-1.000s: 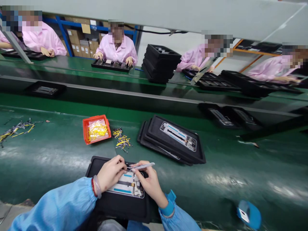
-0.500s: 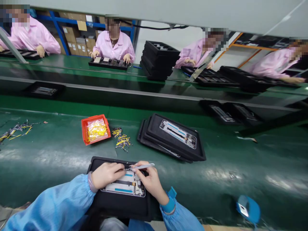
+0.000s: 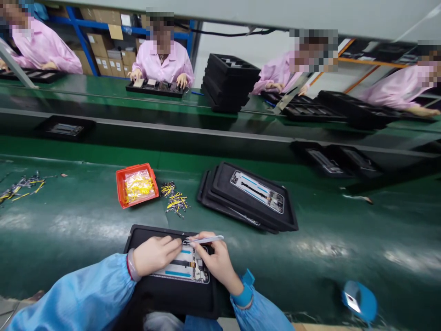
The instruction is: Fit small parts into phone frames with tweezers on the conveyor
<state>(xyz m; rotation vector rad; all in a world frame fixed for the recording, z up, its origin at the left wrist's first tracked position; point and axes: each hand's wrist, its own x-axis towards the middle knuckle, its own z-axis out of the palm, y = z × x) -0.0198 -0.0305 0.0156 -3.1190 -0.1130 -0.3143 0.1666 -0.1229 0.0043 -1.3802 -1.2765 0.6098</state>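
Observation:
A black tray [image 3: 141,235] lies at the near edge of the green table and holds a phone frame [image 3: 181,270] with blue strips. My left hand [image 3: 155,254] rests on the frame's upper left part, fingers curled and pressed down onto it. My right hand [image 3: 215,262] is closed on silver tweezers [image 3: 205,239], whose tip points left to the frame's top edge, just by my left fingertips. Whatever the tweezer tip touches is too small to make out.
An orange bin [image 3: 137,185] of yellow parts and a loose pile of small parts [image 3: 175,201] sit beyond the tray. Stacked black trays [image 3: 248,197] with another frame lie to the right. A blue object [image 3: 360,301] is at the near right. Several people in pink coats work across the conveyor.
My hands have barely shifted on the frame; the left fingers have slid slightly right toward the tweezer tip. The view has tilted a little.

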